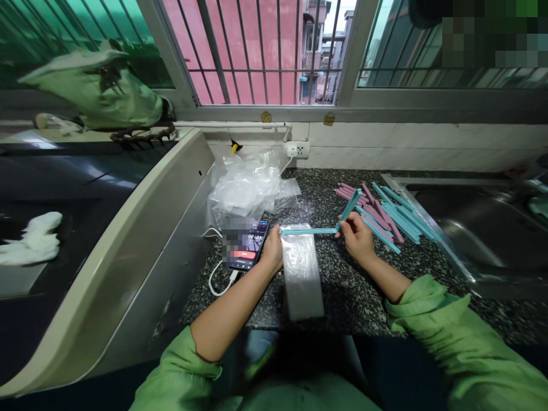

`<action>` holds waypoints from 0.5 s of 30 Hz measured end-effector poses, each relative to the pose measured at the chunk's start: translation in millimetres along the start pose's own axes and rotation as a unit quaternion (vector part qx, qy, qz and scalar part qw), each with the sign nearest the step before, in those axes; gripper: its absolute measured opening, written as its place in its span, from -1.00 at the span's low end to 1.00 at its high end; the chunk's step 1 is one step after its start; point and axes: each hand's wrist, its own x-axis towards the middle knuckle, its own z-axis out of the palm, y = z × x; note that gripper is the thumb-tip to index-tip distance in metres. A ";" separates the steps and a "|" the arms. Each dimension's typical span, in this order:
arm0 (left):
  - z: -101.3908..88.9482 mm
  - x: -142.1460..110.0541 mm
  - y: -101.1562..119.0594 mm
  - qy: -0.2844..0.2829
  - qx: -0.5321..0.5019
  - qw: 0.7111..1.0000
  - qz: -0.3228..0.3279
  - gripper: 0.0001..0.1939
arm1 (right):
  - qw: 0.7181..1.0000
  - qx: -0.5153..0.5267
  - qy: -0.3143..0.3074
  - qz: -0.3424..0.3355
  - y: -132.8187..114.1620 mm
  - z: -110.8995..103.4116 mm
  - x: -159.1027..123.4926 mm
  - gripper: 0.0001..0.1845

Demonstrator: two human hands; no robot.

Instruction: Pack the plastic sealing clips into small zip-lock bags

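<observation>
Grasping the blue strip [311, 231] at one end with left hand [273, 249], near its bend with right hand [358, 236]. Better to keep it straight across the plastic packet [303, 282].

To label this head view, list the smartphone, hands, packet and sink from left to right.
Smartphone → left hand → plastic-wrapped packet → right hand → metal sink.

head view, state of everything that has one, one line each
blue strip: bent, held in both hands
left hand: gripping strip's end
right hand: pinching strip's bend
phone: screen lit
charger: plugged into wall socket
plastic bag: crumpled
window: open in middle
pink and blue strips: loose, overlapping
</observation>
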 end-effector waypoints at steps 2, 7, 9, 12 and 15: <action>0.8 -1.0 1.0 -0.003 0.001 1.000 -0.003 -0.76 | 1.000 0.015 0.007 0.009 0.7 0.2 0.2 -0.82; 1.9 -2.9 2.9 0.002 -0.015 1.000 -0.013 -0.80 | 0.997 0.055 0.040 0.041 0.8 0.4 1.0 -0.72; 2.1 -3.5 3.7 -0.002 -0.025 1.000 -0.014 -0.81 | 0.995 0.069 0.052 0.055 0.7 0.3 1.4 -0.70; 2.7 -4.5 5.2 0.000 -0.024 1.000 -0.014 -0.80 | 0.992 0.086 0.059 0.068 1.0 0.4 1.4 -0.69; 3.2 -4.6 6.1 0.008 -0.014 1.000 -0.013 -0.78 | 0.990 0.103 0.062 0.080 1.4 0.8 1.0 -0.70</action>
